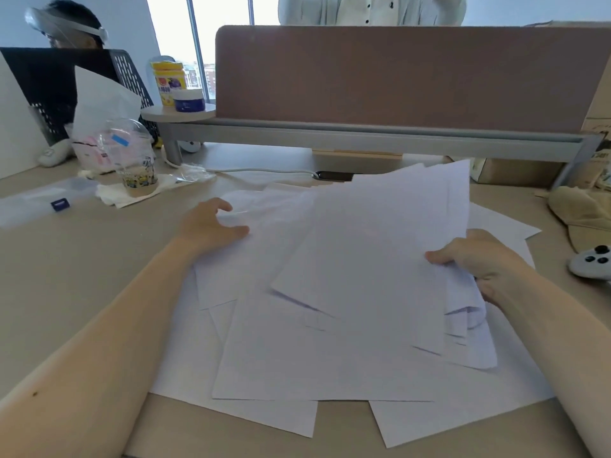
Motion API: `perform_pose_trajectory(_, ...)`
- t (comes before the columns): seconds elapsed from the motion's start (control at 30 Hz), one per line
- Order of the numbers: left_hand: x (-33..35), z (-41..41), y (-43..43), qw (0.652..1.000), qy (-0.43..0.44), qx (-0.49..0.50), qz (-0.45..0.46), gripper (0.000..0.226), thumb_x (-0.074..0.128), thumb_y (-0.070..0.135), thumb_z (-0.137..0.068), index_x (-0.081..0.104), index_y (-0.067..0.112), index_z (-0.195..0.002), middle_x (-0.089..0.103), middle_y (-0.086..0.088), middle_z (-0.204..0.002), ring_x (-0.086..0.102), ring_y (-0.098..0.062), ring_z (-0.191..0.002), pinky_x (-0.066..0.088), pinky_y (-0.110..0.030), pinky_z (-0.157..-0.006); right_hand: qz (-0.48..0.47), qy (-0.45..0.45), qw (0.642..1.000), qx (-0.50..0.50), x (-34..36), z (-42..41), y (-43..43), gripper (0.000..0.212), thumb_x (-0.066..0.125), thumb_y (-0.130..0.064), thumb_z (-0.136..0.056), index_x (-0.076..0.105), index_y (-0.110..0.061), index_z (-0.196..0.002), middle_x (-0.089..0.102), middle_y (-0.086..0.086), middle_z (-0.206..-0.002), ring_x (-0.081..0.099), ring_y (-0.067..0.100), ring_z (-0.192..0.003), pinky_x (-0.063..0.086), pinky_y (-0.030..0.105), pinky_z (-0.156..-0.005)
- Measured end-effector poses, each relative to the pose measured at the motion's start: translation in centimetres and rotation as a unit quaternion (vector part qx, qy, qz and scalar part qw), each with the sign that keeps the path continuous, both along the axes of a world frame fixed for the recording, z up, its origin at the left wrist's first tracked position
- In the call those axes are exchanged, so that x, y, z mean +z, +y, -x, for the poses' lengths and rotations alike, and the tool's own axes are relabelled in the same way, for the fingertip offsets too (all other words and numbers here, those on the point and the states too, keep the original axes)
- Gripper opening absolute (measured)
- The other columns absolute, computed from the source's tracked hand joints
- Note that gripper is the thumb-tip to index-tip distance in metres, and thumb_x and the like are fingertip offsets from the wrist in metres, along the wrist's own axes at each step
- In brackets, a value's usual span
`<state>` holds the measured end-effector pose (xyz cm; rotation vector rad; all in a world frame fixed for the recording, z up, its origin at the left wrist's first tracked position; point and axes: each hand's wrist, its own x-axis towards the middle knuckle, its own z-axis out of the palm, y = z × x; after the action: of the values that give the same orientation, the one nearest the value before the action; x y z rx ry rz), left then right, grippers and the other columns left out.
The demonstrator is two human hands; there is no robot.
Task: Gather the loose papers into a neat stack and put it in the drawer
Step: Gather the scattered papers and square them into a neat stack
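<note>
Several loose white papers (pixel 291 352) lie fanned and overlapping across the beige desk (pixel 82 276) in front of me. My right hand (pixel 476 259) grips a bunch of sheets (pixel 390 246) by their right edge, thumb on top, and holds them tilted up off the pile. My left hand (pixel 211 226) rests on the far left edge of the spread, its fingers curved over a sheet and the thumb lying on the paper. No drawer is in view.
A brown partition (pixel 396 74) with a grey rail closes the back of the desk. At the left stand a plastic cup (pixel 135 163), a bag and jars on a small shelf (pixel 178 112). A beige cloth (pixel 582 213) and a white controller (pixel 591 262) lie at the right. Two people are behind.
</note>
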<state>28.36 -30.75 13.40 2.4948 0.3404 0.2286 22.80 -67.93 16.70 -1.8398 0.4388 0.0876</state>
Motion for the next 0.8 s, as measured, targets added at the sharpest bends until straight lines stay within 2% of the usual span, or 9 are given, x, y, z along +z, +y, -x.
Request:
perform_pose_trajectory(0.07,-0.1,0.1,0.8,0.997,0.061,-0.003,-0.039,0.078,0.078,0.053,-0.072,0.048,0.018,-0.135,0.046,-0.006,-0.144,0.045,-0.027,-0.132,0.037,-0.037,-0.104,-0.001,0.009,1.000,-0.007,0.0,-0.2,-0.6,0.024,0.068,0.002,-0.085,0.061,0.005,-0.108,0.066,0.016,-0.086,0.063,0.032,-0.071,0.049,0.031,-0.050)
perform_pose_trajectory(0.17,0.2,-0.1,1.4,0.995,0.079,-0.005,-0.062,0.094,0.081,0.063,-0.061,0.047,0.014,-0.135,0.045,-0.004,-0.145,0.043,-0.025,-0.132,0.036,-0.036,-0.104,-0.039,0.043,0.998,0.019,0.1,-0.1,-0.6,0.022,0.065,0.003,-0.087,0.062,0.003,-0.109,0.070,0.020,-0.091,0.067,0.035,-0.076,0.056,0.035,-0.047)
perform_pose_trajectory(0.33,0.9,0.1,1.0,0.993,0.099,-0.053,-0.042,0.069,0.085,0.052,-0.063,0.060,0.011,-0.112,0.057,0.002,-0.114,0.055,-0.017,-0.099,0.042,-0.029,-0.081,-0.146,0.043,0.986,0.073,-0.1,0.1,1.4,0.022,0.066,0.003,-0.085,0.064,-0.005,-0.105,0.074,0.019,-0.097,0.073,0.033,-0.074,0.059,0.037,-0.051)
perform_pose_trajectory(0.4,0.9,0.2,0.5,0.991,0.094,-0.083,-0.037,0.063,0.086,0.052,-0.062,0.063,0.011,-0.104,0.065,0.000,-0.107,0.058,-0.013,-0.085,0.046,-0.030,-0.070,-0.156,0.040,0.983,0.087,-0.5,0.1,2.5,0.025,0.066,0.005,-0.083,0.065,-0.005,-0.106,0.075,0.018,-0.099,0.073,0.033,-0.078,0.060,0.038,-0.055)
perform_pose_trajectory(0.47,0.9,0.4,0.2,0.991,0.080,-0.097,-0.032,0.061,0.085,0.053,-0.059,0.061,0.015,-0.100,0.064,-0.001,-0.103,0.058,-0.013,-0.084,0.045,-0.029,-0.064,-0.146,0.034,0.984,0.094,-0.9,0.2,3.4,0.024,0.065,0.010,-0.083,0.066,-0.002,-0.103,0.076,0.016,-0.094,0.074,0.032,-0.075,0.060,0.036,-0.055)
perform_pose_trajectory(0.53,1.0,0.5,0.0,0.992,0.066,-0.099,0.039,0.064,0.083,0.059,-0.056,0.058,0.022,-0.101,0.060,0.001,-0.104,0.060,-0.017,-0.089,0.050,-0.032,-0.069,-0.081,0.019,0.993,0.085,-1.2,0.2,3.6,0.018,0.065,0.011,-0.082,0.068,0.000,-0.096,0.076,0.015,-0.085,0.074,0.031,-0.071,0.060,0.036,-0.059)
perform_pose_trajectory(0.63,1.6,0.9,0.1,0.982,0.062,-0.085,0.154,0.084,0.072,0.077,-0.045,0.060,0.031,-0.114,0.061,0.005,-0.115,0.065,-0.020,-0.100,0.054,-0.039,-0.089,0.021,-0.011,0.999,0.042,-0.7,0.0,2.6,0.011,0.071,0.005,-0.079,0.068,0.000,-0.088,0.073,0.019,-0.088,0.070,0.035,-0.079,0.056,0.038,-0.071)
perform_pose_trajectory(0.73,2.3,1.3,0.3,0.954,0.115,-0.109,0.256,0.090,0.073,0.081,-0.044,0.068,0.020,-0.109,0.074,-0.004,-0.107,0.071,-0.020,-0.091,0.056,-0.036,-0.083,0.015,-0.019,1.000,-0.003,0.0,-0.4,0.4,0.009,0.070,0.007,-0.080,0.066,0.001,-0.086,0.070,0.022,-0.088,0.067,0.036,-0.076,0.053,0.036,-0.063)
perform_pose_trajectory(0.8,2.8,1.6,0.7,0.941,0.128,-0.104,0.294,0.083,0.074,0.077,-0.045,0.069,0.015,-0.099,0.074,-0.002,-0.102,0.069,-0.018,-0.088,0.052,-0.031,-0.077,0.011,-0.008,1.000,-0.024,0.0,-0.6,-1.0,0.010,0.070,0.006,-0.080,0.066,0.003,-0.089,0.070,0.025,-0.091,0.067,0.038,-0.077,0.056,0.043,-0.069)
